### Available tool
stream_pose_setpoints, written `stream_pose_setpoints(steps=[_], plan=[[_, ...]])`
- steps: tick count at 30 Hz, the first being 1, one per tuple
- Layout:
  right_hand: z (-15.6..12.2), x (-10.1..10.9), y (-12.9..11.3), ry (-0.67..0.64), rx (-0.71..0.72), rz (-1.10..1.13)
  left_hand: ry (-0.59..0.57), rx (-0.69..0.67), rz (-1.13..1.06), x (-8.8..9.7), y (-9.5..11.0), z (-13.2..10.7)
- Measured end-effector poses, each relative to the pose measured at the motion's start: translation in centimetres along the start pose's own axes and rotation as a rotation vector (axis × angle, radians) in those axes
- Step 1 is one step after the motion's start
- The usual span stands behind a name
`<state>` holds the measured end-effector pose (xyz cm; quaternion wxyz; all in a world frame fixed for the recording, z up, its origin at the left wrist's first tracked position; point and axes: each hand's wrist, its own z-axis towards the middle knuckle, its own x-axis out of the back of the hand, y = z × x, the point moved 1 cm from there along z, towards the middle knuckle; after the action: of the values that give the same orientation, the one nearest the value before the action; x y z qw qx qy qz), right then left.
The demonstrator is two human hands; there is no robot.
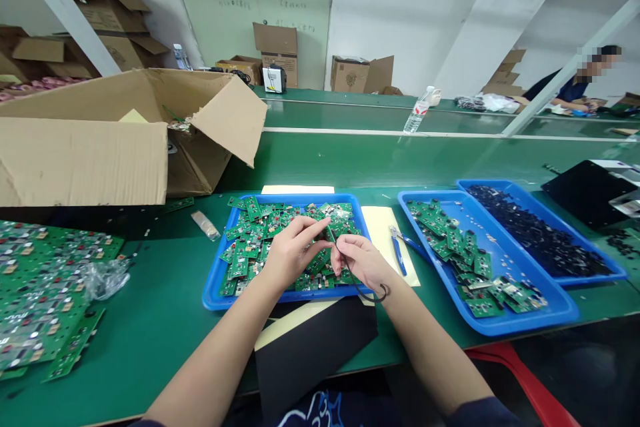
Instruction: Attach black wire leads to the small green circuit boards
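My left hand (295, 250) is closed, thumb and fingertips pinching a small circuit board (331, 233) seen nearly edge-on. Just to its right, my right hand (364, 261) has its fingers closed at the near end of that board. A thin black cord (356, 282) runs from the right fingers and curls by the wrist; its upper end is hidden. Both hands are above a blue tray (213, 287) heaped with green circuit boards (241, 260). Whether a small part sits between the right fingertips is hidden.
Right of the tray lie blue-handled cutters (399, 253) on yellow paper (379, 219). Farther right are a blue tray of boards (520, 260) and one of black parts (540, 230). Board panels (45, 293) and an open carton (85, 160) stand left. A person (565, 90) sits far right.
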<state>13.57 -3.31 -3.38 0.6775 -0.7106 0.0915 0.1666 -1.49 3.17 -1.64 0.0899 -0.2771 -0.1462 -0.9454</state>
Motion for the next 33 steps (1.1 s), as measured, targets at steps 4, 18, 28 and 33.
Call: stream_pose_setpoints(steps=[4,18,28,33], plan=[[0.0,0.1,-0.1,0.014,0.011,-0.056,-0.100,0.036,-0.103,0.0,-0.2,-0.1],[1.2,-0.1,1.7,0.366,0.267,-0.488,-0.280,0.521,-0.321,-1.3,-0.4,-0.3],[1.7,-0.2,1.8,0.476,0.348,-0.675,-0.383,0.558,-0.190,-1.2,-0.1,0.0],[1.7,0.1,2.0,0.450,0.366,-0.616,-0.307,0.624,-0.366,-1.2,0.0,-0.1]])
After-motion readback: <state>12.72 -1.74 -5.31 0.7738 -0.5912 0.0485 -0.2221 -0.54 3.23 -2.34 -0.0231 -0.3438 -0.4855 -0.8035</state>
